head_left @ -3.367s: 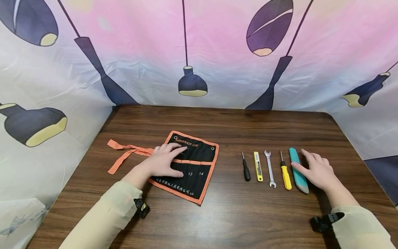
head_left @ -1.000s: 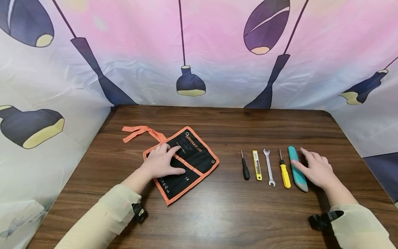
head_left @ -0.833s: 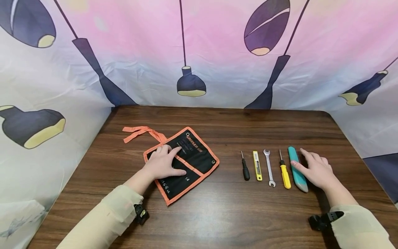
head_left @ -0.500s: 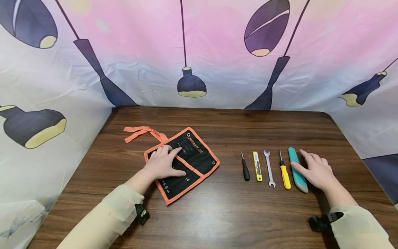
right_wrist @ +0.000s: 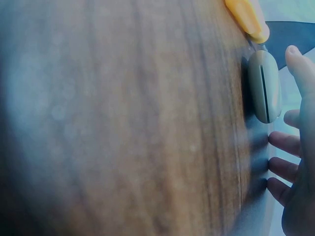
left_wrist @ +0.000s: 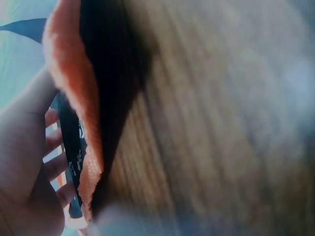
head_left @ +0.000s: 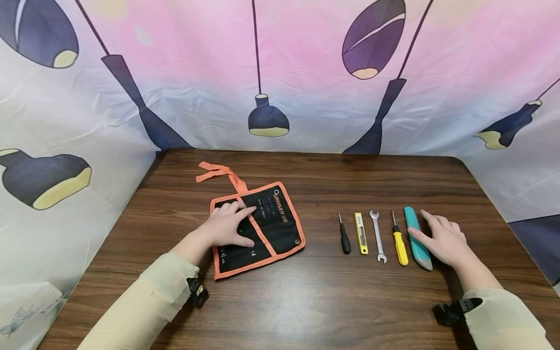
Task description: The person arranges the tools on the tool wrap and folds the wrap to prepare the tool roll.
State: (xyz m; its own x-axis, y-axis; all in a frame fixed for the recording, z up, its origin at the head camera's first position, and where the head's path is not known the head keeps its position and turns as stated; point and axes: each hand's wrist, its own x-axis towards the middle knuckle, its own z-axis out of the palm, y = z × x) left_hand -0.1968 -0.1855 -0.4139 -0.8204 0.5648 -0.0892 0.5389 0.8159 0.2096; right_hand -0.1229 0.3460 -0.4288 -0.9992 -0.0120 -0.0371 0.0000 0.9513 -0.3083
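A black tool pouch with orange edging lies flat on the wooden table, its orange ties trailing to the far side. My left hand rests on its left part with fingers spread, covering some pocket numbers. In the left wrist view, the pouch's orange edge stands up from the table beside my fingers. My right hand lies by a teal tool with a grey end, the thumb at its side. That tool's end shows a dark slot in the right wrist view. Whether the thumb touches it I cannot tell.
Left of the teal tool lie, in a row, a yellow screwdriver, an open-end wrench, a flat yellow piece with a printed label and a black screwdriver. A printed cloth hangs behind the table.
The pouch has turned clockwise under my left hand, and its ties have swung from the left toward the far side. My right hand and the row of tools have stayed put.
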